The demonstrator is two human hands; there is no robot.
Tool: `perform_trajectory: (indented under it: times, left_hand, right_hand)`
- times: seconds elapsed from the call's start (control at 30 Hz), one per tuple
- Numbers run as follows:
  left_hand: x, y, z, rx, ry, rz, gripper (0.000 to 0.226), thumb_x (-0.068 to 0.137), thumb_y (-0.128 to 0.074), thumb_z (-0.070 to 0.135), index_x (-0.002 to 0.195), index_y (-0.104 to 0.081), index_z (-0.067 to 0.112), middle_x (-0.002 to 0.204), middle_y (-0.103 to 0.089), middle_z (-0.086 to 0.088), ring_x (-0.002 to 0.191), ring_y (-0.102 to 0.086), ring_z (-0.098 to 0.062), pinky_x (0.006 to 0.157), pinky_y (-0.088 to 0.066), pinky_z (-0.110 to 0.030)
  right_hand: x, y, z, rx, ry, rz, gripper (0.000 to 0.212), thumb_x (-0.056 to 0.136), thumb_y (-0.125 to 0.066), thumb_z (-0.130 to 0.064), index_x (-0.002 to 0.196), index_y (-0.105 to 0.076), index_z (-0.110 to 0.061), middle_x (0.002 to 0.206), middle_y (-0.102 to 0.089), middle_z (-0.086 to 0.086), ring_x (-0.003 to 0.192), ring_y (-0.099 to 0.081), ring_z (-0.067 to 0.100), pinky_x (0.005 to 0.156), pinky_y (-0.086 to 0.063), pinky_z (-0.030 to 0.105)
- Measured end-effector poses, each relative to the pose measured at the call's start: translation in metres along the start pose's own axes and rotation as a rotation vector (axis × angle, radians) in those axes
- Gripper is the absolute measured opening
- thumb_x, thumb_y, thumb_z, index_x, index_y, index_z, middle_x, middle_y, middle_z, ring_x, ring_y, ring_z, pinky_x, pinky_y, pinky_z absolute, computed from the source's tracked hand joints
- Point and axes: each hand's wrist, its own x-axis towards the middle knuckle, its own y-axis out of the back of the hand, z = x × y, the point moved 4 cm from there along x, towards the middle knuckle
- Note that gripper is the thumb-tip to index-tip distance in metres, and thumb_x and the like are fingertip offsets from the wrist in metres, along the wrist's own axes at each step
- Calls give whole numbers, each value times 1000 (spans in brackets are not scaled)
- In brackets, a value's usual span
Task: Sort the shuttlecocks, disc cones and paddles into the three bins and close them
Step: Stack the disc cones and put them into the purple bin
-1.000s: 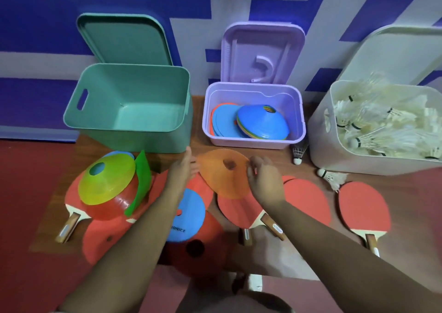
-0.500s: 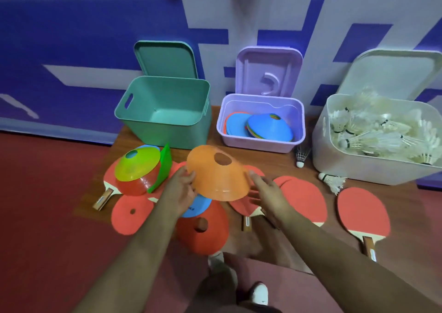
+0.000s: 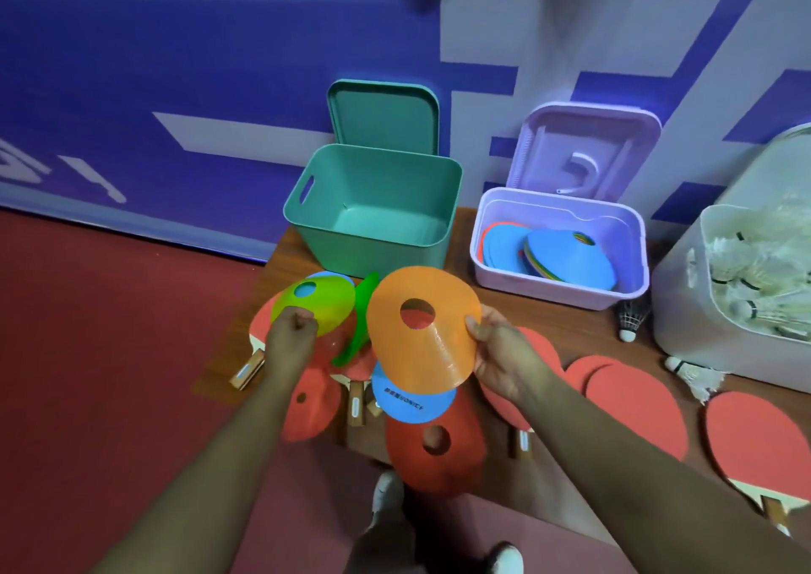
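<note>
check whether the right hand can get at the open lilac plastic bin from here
Probably yes. The right hand, its grip on the round orange plastic disc cone, has the lilac plastic bin ahead to its right, its lid up, with nothing between.

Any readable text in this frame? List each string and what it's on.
"ONIC": middle of a dark print line on the blue disc cone; the characters before it and the last letter are too blurred to read.
White tags on the paddle handles: too small to read.
Large white marks on the blue wall: cropped by the frame, not readable as text.
No other text is visible.
</note>
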Motion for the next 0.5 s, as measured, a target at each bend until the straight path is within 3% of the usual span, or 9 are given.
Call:
perform_trajectory:
  times: [0.07, 0.17, 0.23, 0.33, 0.4, 0.5]
  left_hand:
    - [42, 6, -18, 56, 69, 8, 20, 76, -60, 30, 86, -60, 12, 87, -66, -16, 88, -63, -35, 72, -44, -36]
    - [83, 1, -33, 208, 182, -19, 57, 82, -64, 49, 117, -58, 5, 119, -61, -23, 116, -54, -37, 95, -42, -40]
    - [103, -6, -38, 287, 215, -67, 78, 81, -63, 58, 132, -48, 0, 133, -51, -25, 127, -44, -38, 102, -36, -40]
    - [133, -18, -58, 263, 315, -192, 99, 61, -67, 69, 131, -49, 2, 129, -55, -25, 121, -52, -38, 96, -44, -42]
    - [146, -22, -71, 250, 341, -279, 103, 41, -65, 69, 121, -58, 4, 119, -63, -24, 110, -61, -37, 87, -50, -44]
    - [149, -19, -79, 280, 311, -332, 79, 56, -76, 59, 118, -63, 11, 114, -67, -17, 105, -64, -32, 79, -49, -35]
  right_hand:
    - [15, -12, 2, 19, 7, -2, 19, 96, -45, 2, 108, -56, -8, 91, -71, 14, 74, -71, 24, 59, -60, 37]
    - [33, -24, 4, 35, 31, 8, 24, 93, -46, 4, 112, -56, -6, 91, -71, 14, 75, -70, 24, 62, -59, 37]
    - [45, -28, 7, 23, 48, 21, 27, 91, -46, 5, 114, -56, -6, 92, -71, 13, 76, -70, 25, 64, -59, 36]
    - [55, -32, 10, 11, 56, 21, 26, 90, -44, 4, 110, -60, -3, 93, -72, 13, 77, -71, 24, 64, -59, 34]
    - [62, -35, 14, 15, 48, 13, 33, 90, -45, 2, 122, -56, 2, 103, -69, 17, 85, -70, 27, 68, -58, 35]
    - [68, -42, 21, 15, 16, -1, 38, 91, -44, 0, 128, -51, 2, 103, -68, 15, 85, -69, 27, 68, -58, 35]
